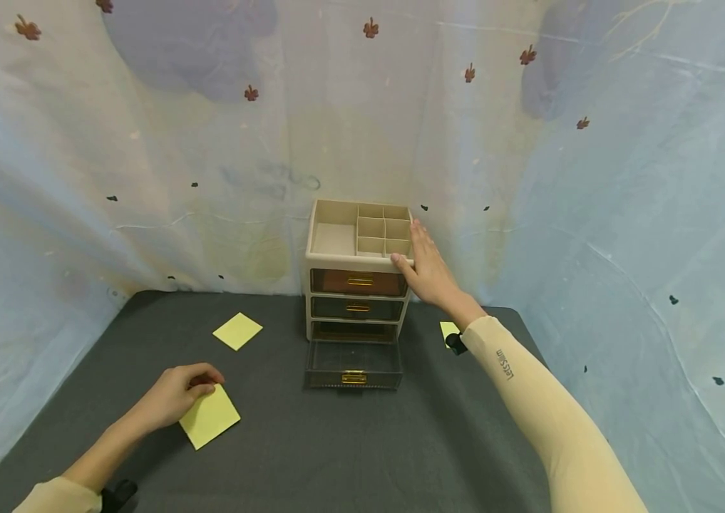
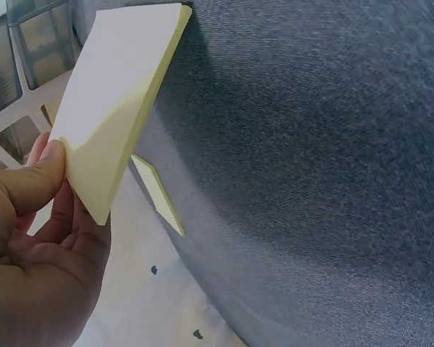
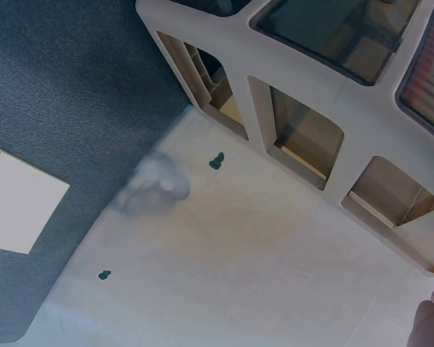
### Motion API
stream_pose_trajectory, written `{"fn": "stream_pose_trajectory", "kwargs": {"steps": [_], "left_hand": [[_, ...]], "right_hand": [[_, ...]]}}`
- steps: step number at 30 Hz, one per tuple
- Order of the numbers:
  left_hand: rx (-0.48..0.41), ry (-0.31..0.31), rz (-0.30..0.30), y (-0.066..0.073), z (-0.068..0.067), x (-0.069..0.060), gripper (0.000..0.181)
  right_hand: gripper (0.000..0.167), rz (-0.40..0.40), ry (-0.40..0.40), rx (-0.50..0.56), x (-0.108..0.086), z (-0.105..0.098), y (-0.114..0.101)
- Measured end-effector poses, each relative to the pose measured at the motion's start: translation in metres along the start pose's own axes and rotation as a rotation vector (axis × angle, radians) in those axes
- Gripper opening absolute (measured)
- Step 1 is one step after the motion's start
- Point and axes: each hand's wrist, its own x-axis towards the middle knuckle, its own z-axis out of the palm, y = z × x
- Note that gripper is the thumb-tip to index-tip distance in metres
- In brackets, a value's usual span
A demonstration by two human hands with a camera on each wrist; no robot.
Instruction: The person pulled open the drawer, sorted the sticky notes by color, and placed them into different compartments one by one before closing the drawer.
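Note:
A cream drawer organizer [image 1: 359,263] stands at the back, its bottom drawer [image 1: 354,365] pulled out. My right hand [image 1: 429,267] rests on the organizer's top right edge with its fingers extended. In the right wrist view only a bit of that hand [image 3: 430,322] shows beside the organizer's side wall [image 3: 333,87]. My left hand [image 1: 176,395] pinches a yellow sticky note pad [image 1: 210,417] by one corner, thumb on its face. The left wrist view shows the pad [image 2: 123,87] tilted above the cloth in the left hand [image 2: 47,246].
A second yellow pad [image 1: 237,331] lies left of the organizer, and a third [image 1: 448,332] lies to its right, partly hidden by the right wrist. Dark cloth [image 1: 311,449] covers the table. A patterned curtain [image 1: 259,164] hangs behind and at both sides.

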Motion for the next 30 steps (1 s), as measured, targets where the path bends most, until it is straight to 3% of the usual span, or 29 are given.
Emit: {"fn": "stream_pose_trajectory", "kwargs": {"steps": [10,22,30], "left_hand": [[-0.047,0.132,-0.013,0.013,-0.002,0.005,0.012],[-0.113,0.367,0.061,0.034,0.01,0.021,0.012],[-0.251,0.481,0.003,0.055,0.021,0.036,0.015]], "right_hand": [[0.084,-0.002,-0.007,0.001,0.0,0.0,0.0],[0.082,-0.004,-0.007,0.008,0.0,0.0,0.0],[0.082,0.003,-0.009,0.011,0.0,0.0,-0.001]]}}
